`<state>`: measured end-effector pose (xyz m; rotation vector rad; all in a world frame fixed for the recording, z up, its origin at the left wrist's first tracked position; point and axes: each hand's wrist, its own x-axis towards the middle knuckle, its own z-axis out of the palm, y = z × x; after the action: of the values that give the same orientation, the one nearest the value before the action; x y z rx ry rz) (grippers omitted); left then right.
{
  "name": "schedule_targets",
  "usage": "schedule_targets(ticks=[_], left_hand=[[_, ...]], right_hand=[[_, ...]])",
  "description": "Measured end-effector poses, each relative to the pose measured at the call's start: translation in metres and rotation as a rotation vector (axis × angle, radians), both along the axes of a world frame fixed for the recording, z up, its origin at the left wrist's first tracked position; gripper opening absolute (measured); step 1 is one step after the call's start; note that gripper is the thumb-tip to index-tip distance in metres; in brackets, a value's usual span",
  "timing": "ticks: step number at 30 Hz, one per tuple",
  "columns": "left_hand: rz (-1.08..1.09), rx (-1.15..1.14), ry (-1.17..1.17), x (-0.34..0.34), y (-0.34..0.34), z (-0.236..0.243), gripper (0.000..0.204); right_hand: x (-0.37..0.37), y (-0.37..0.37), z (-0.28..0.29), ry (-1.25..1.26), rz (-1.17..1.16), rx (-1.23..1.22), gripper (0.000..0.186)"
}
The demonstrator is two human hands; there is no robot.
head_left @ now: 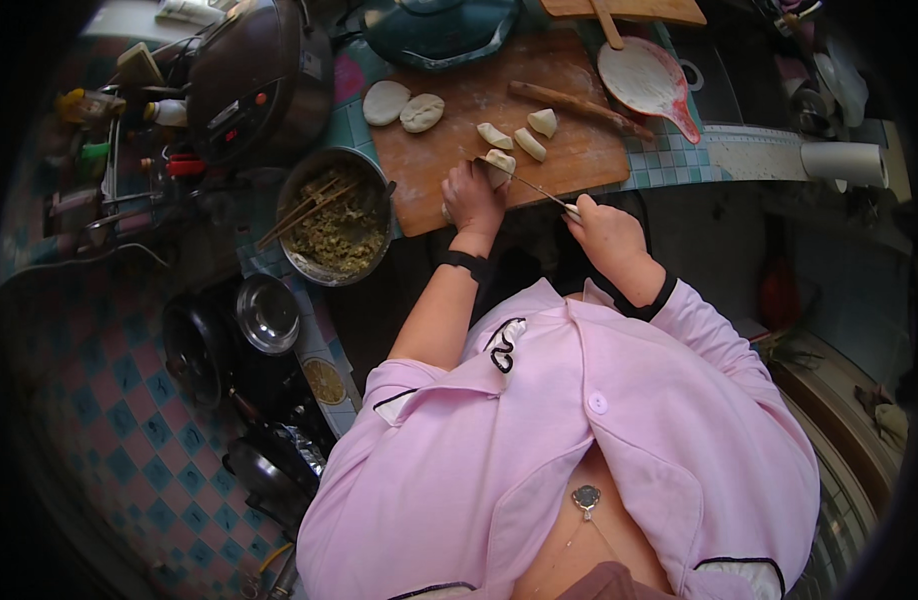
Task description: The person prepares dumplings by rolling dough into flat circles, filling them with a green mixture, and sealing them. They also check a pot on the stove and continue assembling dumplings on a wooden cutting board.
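My left hand (473,203) is curled over a length of pale dough (446,211) near the front edge of a floured wooden board (419,180). Most of that dough is hidden under the fingers. A kitchen knife (539,189) is gripped by its handle in my right hand (612,240). Its blade points left and reaches to the left fingertips, beside a dough piece (500,159). Just beyond lie a cut piece (494,136), a longer one (530,144) and another (543,122). Two flattened dough rounds (387,102) rest at the board's far left.
A metal bowl (290,250) of greenish filling with chopsticks (304,212) stands left of the board. A wooden rolling pin (579,108) lies on its right part. Beyond are a red-patterned flour bowl (691,120) and a dark green lidded pan (439,40). A rice cooker (264,85) stands far left.
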<state>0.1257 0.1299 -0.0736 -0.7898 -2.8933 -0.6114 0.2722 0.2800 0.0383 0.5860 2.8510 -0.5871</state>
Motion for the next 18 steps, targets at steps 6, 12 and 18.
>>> schedule_targets(ticks=[6, 12, 18], left_hand=[[-0.026, -0.004, 0.003, -0.001, 0.000, -0.004, 0.046], [-0.015, -0.007, -0.014, -0.002, -0.002, -0.006, 0.044], [-0.032, -0.017, -0.043, -0.004, -0.008, -0.005, 0.046]], right_hand=[[-0.003, 0.003, -0.004, -0.094, -0.015, 0.005, 0.024], [-0.019, 0.005, -0.024, -0.092, 0.005, -0.022, 0.024], [-0.042, 0.004, -0.062, -0.012, 0.031, -0.020, 0.023]])
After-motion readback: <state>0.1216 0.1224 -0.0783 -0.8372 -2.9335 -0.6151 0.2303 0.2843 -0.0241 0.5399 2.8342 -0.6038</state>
